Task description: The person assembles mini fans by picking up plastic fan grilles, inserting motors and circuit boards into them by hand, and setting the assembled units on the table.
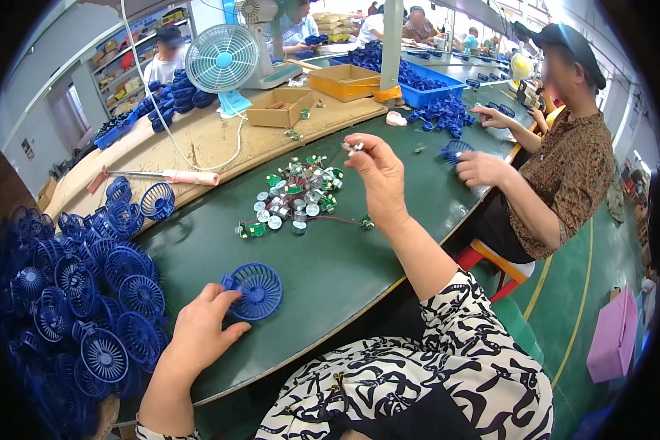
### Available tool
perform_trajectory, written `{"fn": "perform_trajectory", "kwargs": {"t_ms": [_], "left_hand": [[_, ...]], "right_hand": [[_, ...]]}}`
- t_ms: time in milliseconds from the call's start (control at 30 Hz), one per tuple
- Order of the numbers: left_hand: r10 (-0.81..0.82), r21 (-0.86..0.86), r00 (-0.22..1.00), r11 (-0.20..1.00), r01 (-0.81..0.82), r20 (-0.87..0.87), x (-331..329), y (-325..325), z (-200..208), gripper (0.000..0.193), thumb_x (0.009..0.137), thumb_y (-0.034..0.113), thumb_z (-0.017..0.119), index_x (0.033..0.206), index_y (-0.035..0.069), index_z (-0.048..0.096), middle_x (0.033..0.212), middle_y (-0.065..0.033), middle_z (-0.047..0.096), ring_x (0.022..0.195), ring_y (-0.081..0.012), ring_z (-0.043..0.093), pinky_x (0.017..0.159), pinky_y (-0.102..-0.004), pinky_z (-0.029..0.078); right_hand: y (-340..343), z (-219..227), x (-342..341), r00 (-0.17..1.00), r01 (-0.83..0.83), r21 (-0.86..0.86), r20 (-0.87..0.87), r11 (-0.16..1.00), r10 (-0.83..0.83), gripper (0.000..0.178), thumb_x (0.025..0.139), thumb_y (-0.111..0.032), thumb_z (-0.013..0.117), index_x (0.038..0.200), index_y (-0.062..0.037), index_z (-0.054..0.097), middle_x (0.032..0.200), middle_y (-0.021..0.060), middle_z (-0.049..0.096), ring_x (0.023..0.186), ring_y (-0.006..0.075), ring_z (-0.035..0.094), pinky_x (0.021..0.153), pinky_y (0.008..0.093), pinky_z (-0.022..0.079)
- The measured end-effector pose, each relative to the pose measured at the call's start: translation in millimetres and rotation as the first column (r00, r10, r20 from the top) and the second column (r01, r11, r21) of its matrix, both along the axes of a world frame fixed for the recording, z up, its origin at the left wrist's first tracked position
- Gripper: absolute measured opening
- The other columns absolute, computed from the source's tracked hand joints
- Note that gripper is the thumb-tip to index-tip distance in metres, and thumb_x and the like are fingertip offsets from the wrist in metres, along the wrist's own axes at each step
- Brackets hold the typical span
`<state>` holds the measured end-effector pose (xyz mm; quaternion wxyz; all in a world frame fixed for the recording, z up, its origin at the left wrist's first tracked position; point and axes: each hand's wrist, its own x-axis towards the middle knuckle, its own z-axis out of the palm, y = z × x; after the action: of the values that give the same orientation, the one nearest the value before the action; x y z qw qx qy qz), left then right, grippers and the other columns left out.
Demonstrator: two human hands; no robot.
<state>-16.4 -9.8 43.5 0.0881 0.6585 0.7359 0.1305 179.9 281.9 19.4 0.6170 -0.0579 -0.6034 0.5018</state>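
Observation:
My left hand (pixel 204 323) rests low over the green work surface, its fingers at the tab of a round blue fan cage (pixel 259 293) that lies flat. Thumb and index finger are at the cage's near left side. Raised above the table, my right hand (pixel 381 183) pinches a small silvery part (pixel 353 148), which looks like a small motor; the fingertips partly cover it. Between and beyond my hands lies a pile of small motors (pixel 298 209) wired to little green circuit boards. One green board (pixel 366 221) on a red wire sits below my right wrist.
Many blue fan cages (pixel 103 293) are heaped at the left. Beyond are a screwdriver-like tool (pixel 191 177), a cardboard box (pixel 279 110), a desk fan (pixel 224 60) and a blue crate (pixel 433 92). A co-worker (pixel 565 147) sits at the right, handling blue parts.

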Motion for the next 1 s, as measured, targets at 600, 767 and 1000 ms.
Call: {"fn": "perform_trajectory", "kwargs": {"t_ms": [600, 767, 1000], "left_hand": [[-0.222, 0.499, 0.975, 0.844, 0.198, -0.012, 5, 9, -2, 0.029, 0.07, -0.001, 0.075, 0.098, 0.005, 0.069, 0.095, -0.012, 0.065, 0.085, -0.0315, 0.063, 0.073, -0.0391, 0.053], [-0.513, 0.489, 0.843, 0.783, 0.384, 0.159, 24, 3, 28, 0.028, 0.073, 0.0, 0.073, 0.101, 0.005, 0.072, 0.105, -0.01, 0.069, 0.096, -0.03, 0.066, 0.086, -0.0405, 0.052], [-0.83, 0.671, 0.398, 0.553, 0.493, 0.392, 72, 2, 112, 0.014, 0.095, 0.012, 0.063, 0.095, 0.005, 0.075, 0.106, -0.0135, 0.073, 0.101, -0.0361, 0.068, 0.093, -0.0436, 0.053]], "right_hand": [[31, 1, 11, 0.97, -0.241, -0.362, -0.087, 0.901, 0.225, 0.026, 0.104, -0.028, 0.055, 0.11, -0.0037, 0.058, 0.106, 0.0139, 0.069, 0.096, 0.0247, 0.069, 0.082, 0.0393, 0.058], [31, -1, 15, 0.974, -0.226, -0.36, -0.096, 0.905, 0.206, 0.028, 0.103, -0.031, 0.057, 0.11, -0.0039, 0.058, 0.105, 0.0134, 0.069, 0.095, 0.0243, 0.069, 0.08, 0.0385, 0.058], [22, -4, 10, 0.958, -0.257, -0.317, 0.043, 0.913, 0.285, 0.031, 0.106, -0.032, 0.05, 0.111, -0.0033, 0.061, 0.105, 0.0133, 0.068, 0.094, 0.0232, 0.068, 0.079, 0.0375, 0.059]]}}
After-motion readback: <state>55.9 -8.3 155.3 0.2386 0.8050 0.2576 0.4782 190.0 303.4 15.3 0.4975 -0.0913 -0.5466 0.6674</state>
